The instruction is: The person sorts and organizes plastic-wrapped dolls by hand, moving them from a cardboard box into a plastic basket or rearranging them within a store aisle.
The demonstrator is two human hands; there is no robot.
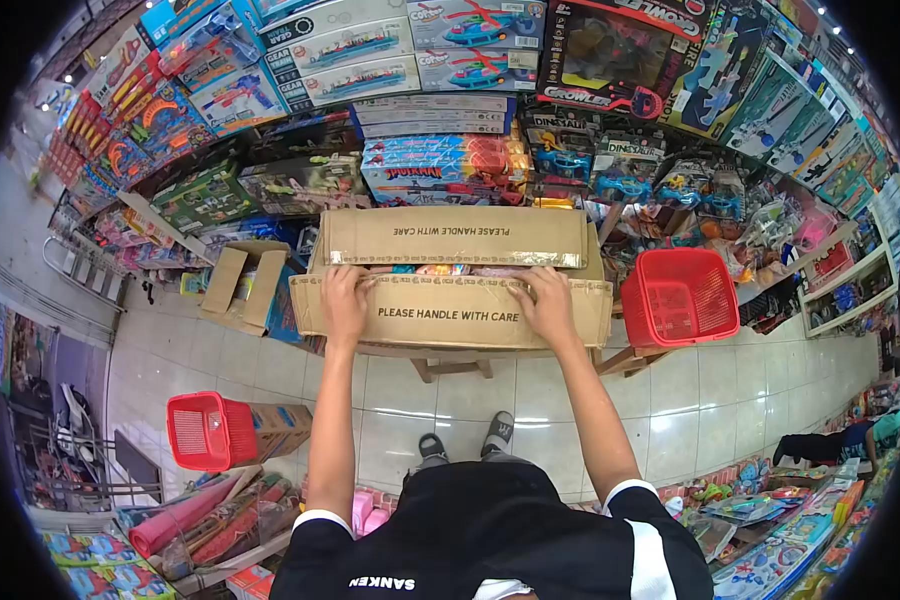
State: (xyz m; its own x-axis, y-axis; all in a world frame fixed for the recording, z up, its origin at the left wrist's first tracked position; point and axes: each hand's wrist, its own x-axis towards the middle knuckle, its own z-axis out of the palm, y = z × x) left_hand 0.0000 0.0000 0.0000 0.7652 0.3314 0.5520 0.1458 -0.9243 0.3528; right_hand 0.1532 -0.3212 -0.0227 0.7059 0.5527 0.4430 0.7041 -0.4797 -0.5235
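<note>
Fingers of the left hand (pixel 344 300) and right hand (pixel 549 302) are laid on the near flap (pixel 448 313) of a large cardboard carton (pixel 597 268), fingertips at its inner edge, the two hands set well apart. Whether the cardboard is pinched or only pressed cannot be told.

The carton is placed straight ahead of the wearer, between the arms and the toy display. "PLEASE HANDLE WITH CARE" is printed on the near flap; the same words are read upside down on the far flap (pixel 455 238). A narrow gap is left between the flaps, and through it colourful packaged goods (pixel 442 269) are glimpsed, too little exposed to be identified. Wooden legs (pixel 423 371) are seen below the carton.

To the right, a red plastic basket (pixel 656 312) is noted near the carton. To the left, a smaller open carton (pixel 226 282) is set just beside it. A second red basket (pixel 198 432) is found farther left and nearer the wearer, above the tiled floor (pixel 385 400).

Behind the carton, a Spider-Man box (pixel 425 165) and carded Dinosaur toys (pixel 625 165) are displayed; Gear Train boxes (pixel 355 45) and a Growler box (pixel 615 50) are stacked higher. Dark sandals (pixel 498 432) are worn.
</note>
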